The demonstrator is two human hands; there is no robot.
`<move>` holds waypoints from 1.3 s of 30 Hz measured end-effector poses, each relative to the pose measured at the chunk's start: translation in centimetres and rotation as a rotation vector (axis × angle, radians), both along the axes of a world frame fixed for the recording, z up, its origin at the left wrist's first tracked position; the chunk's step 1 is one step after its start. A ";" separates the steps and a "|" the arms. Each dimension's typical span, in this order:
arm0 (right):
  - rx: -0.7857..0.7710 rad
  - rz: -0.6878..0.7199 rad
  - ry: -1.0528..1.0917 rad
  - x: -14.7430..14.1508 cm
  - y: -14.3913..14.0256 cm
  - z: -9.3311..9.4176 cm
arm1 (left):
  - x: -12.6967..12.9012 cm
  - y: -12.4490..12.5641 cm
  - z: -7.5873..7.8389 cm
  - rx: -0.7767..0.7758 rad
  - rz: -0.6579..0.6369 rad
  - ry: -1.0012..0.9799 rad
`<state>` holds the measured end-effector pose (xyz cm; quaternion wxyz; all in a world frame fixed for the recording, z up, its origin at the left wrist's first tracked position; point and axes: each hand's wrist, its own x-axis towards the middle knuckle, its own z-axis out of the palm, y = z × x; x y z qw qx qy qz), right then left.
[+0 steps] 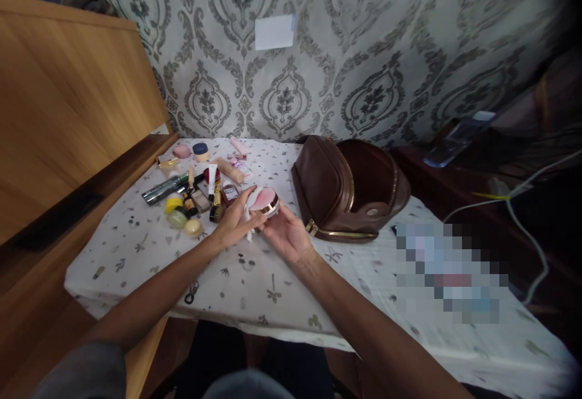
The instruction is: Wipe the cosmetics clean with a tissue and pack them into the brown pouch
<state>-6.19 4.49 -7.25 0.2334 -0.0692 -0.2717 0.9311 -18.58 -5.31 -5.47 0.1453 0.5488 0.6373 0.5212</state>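
Above the middle of the table, my right hand (288,233) grips a round pink cosmetic jar (266,200) with a gold band. My left hand (234,220) is closed on a white wipe (248,214), pressed against the jar's left side. To the left of my hands lies a cluster of cosmetics: a white tube (212,179), a yellow-lidded jar (173,204), a green round container (176,219), a cream round container (193,227) and several bottles. Right of my hands, a brown leather bag (325,187) lies with its zip open.
The table wears a white patterned cloth (273,290). A wooden cabinet (77,77) borders it on the left, the patterned wall (291,96) behind. A blurred-out flat object (448,271) lies on the right, beside a white cable (541,253). Farther back is a clear plastic case (459,138).
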 end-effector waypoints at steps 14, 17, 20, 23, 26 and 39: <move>0.120 -0.088 -0.055 -0.1 -0.8 0.9 | -0.5 -0.2 0.5 -0.006 0.084 0.138; 0.204 -0.141 -0.079 -0.2 -1.0 0.8 | -0.4 -0.3 0.6 0.029 0.047 0.208; 0.261 -0.199 -0.121 -0.3 -1.1 0.7 | -0.3 -0.4 0.5 0.090 0.005 0.303; 0.282 -0.237 -0.151 -0.4 -1.1 0.6 | -0.1 -0.5 0.3 0.153 -0.003 0.407; 0.304 -0.270 -0.159 -0.6 -1.2 0.6 | 0.0 -0.7 0.3 0.160 0.016 0.482; 0.618 -0.257 -0.246 -0.5 -1.1 0.1 | -0.3 -0.4 1.4 0.042 0.055 0.260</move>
